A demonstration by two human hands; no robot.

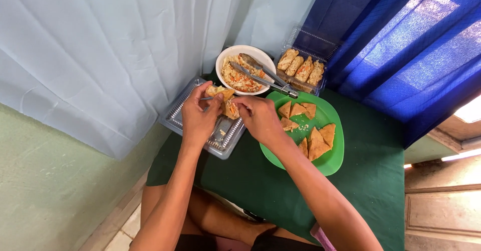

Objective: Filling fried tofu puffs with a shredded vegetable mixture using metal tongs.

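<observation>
Both forearms reach forward over the lap, wrists bent slightly inward so the hands meet above a clear plastic tray [220, 142] at the near left of the surface [371, 181], which is draped in dark green cloth. The left hand [198, 116] cups a fried tofu pocket [224, 100] with the fingers curled round it, and the right hand [259, 116] pinches the same piece from the other side, fingertips pressed into its opening, where orange and pale filling shows. So both hands are closed on that one piece, held just above the tray.

Just right of the hands lies one green plate [330, 166] carrying about seven brown tofu triangles [316, 143]. Beyond the hands stands one white bowl [226, 60] of shredded vegetable filling, with one pair of metal tongs [265, 78] resting across it. Beside the bowl, a second clear container [320, 48] holds four stuffed pieces [300, 68] in a row.
</observation>
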